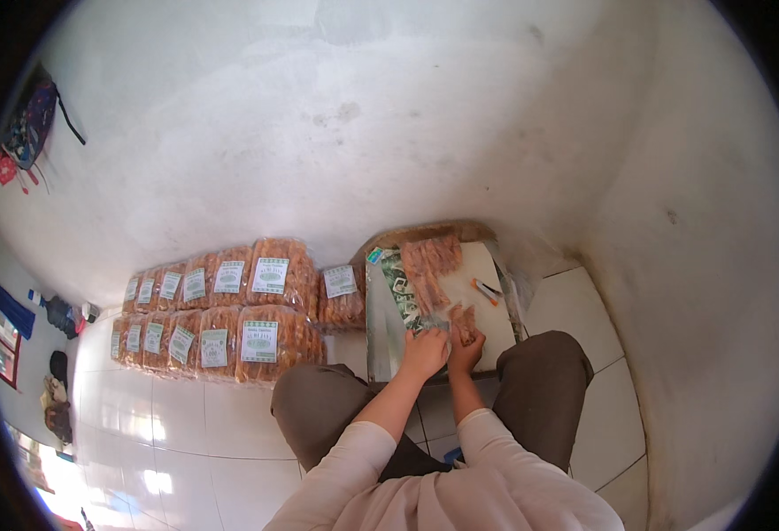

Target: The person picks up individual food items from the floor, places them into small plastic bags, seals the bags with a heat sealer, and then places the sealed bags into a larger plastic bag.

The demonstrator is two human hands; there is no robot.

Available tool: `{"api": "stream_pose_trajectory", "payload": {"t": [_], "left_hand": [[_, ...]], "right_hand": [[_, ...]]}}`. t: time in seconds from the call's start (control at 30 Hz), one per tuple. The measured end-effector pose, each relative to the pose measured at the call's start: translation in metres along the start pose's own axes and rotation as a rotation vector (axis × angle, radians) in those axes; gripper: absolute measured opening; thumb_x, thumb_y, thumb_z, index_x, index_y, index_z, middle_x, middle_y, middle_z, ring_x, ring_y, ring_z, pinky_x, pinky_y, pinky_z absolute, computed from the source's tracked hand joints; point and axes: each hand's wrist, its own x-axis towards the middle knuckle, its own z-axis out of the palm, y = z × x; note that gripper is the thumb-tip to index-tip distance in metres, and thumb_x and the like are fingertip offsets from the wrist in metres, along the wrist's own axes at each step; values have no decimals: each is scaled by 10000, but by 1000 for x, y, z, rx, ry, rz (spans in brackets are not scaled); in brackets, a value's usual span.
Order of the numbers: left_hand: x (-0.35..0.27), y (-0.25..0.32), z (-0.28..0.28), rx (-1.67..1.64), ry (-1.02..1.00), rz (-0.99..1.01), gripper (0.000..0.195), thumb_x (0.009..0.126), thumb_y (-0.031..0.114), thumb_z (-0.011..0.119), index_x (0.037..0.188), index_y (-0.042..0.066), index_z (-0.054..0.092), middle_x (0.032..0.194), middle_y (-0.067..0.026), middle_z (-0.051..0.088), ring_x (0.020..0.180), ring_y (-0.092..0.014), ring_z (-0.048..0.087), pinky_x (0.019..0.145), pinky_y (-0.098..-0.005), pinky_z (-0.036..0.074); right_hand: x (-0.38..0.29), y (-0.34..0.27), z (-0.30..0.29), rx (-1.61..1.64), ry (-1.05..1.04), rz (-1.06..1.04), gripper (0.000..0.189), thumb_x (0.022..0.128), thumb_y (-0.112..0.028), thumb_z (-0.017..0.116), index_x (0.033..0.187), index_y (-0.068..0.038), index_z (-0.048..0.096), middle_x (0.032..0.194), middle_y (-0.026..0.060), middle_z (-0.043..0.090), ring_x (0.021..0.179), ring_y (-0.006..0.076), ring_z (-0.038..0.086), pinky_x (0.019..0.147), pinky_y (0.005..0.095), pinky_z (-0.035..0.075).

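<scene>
Both my hands are low over a small low table (479, 262). My right hand (466, 352) is closed around a small clear plastic packet of brown snacks (462, 322). Beside it, my left hand (425, 350) pinches clear plastic with its fingertips; whether it belongs to the same packet is not plain. Beyond my hands lies a pile of filled brown snack packets (429, 265). Green and white printed labels (399, 289) lie along the pile's left side. An orange cutter or pen-like tool (486, 292) rests on the table's pale top, right of the pile.
Two rows of large plastic bags of brown snacks (280, 275) with printed labels stand left on white floor tiles (243, 418). One more bag (341, 292) touches the table's left side. Clear plastic (522, 279) lies at its right. White walls rise ahead and right; my knees flank the table.
</scene>
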Motion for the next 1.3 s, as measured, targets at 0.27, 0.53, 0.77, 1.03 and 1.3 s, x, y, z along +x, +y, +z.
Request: {"api": "stream_pose_trajectory", "payload": {"t": [0.27,0.53,0.77,1.03,1.3], "left_hand": [[3,6,-8,-23,-150,-25,166,738,172,579,894,117,568,992,-69,555,957,-255,560,837,-499,351],[11,4,5,-116,-19,61,324,717,186,591,1014,62,552,1241,-113,467,1155,-315,447,901,-484,364],[28,18,-9,-76,30,11,446,743,220,599,1157,114,473,1156,-106,519,1047,-283,502,840,-451,366],[50,6,5,-293,111,49,246,757,149,588,993,77,580,969,-109,562,929,-292,540,830,-467,372],[40,27,17,-358,-135,368,239,729,103,609,957,34,588,919,-168,548,901,-340,544,787,-399,447]], "right_hand": [[12,16,27,-28,-23,132,554,803,-284,662,1181,2,376,1147,201,502,996,327,543,833,389,450],[19,9,43,795,-417,180,481,892,-353,504,1214,-10,404,1205,144,467,1085,277,482,891,351,397],[41,-4,41,1058,-464,557,449,916,-312,441,1242,-6,393,1194,130,464,1099,253,455,917,337,370],[49,-10,45,925,-488,592,462,887,-255,483,1261,-7,372,1193,135,464,1096,251,455,932,345,362],[54,-7,47,618,-524,500,494,859,-198,525,1280,-7,350,1192,139,463,1094,249,455,947,354,354]]}}
